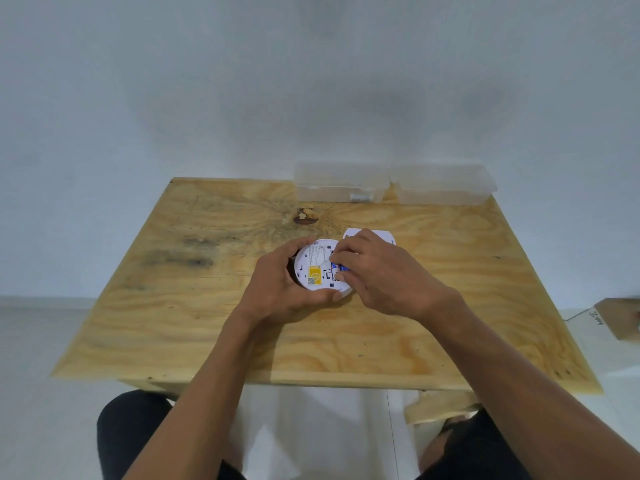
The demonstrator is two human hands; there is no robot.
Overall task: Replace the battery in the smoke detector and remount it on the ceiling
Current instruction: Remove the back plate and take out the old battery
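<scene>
Two clear plastic lidded boxes (341, 183) (442, 185) sit at your plywood tabletop's (173, 289) far edge; their contents are unclear. The left side lies open. Mid-tabletop, your left hand (282, 289) grips the round white smoke detector (317, 268), back up, yellow label showing. Your right hand (377, 271) pinches at its blue battery (341, 268).

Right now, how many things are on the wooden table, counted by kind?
Clear plastic storage boxes: 2
Round white smoke detector, held in the left hand: 1
White mounting plate: 1
Total: 4
</scene>
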